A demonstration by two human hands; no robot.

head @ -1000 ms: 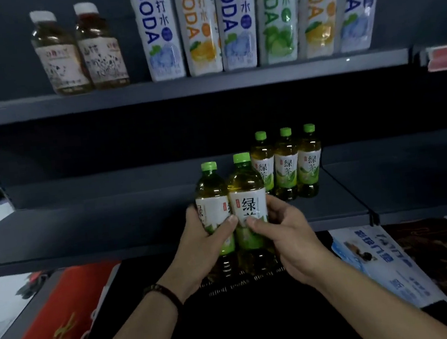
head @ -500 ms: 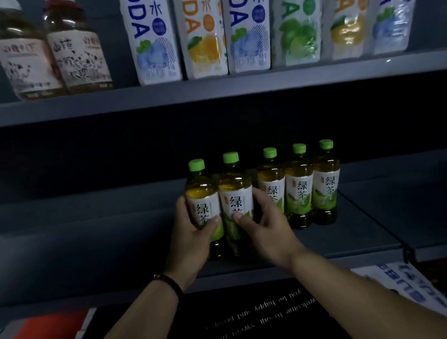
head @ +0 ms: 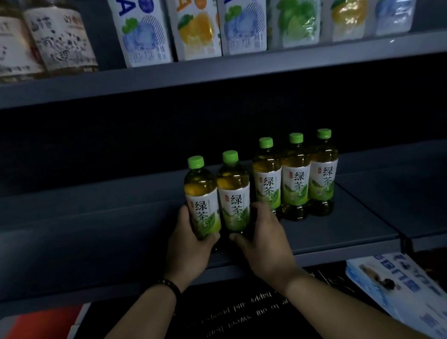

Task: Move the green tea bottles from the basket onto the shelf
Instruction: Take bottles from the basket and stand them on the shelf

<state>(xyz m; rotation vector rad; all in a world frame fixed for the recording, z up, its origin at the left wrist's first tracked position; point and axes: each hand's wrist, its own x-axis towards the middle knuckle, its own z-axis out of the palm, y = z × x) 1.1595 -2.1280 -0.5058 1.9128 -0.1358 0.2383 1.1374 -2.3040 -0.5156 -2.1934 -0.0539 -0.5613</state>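
two hands [head: 189, 245] [head: 267, 245] gripping two bottles [head: 202, 199] [head: 233, 196] on shelf [head: 336, 237]

We see the left hand [head: 190, 247] wrapped around one green-capped plastic green tea bottle [head: 202, 199] and the right hand [head: 265, 241] around a second identical bottle [head: 234, 194], the two touching side by side, upright, low over the dark grey metal shelf [head: 85, 240]. Just to their right, farther back, three more green tea bottles [head: 297, 177] stand in a tight row. On the upper shelf [head: 205, 69] stand white soda cartons [head: 243, 13] and two brown tea bottles [head: 32, 40]. A dark bracelet [head: 170, 285] circles the left wrist.
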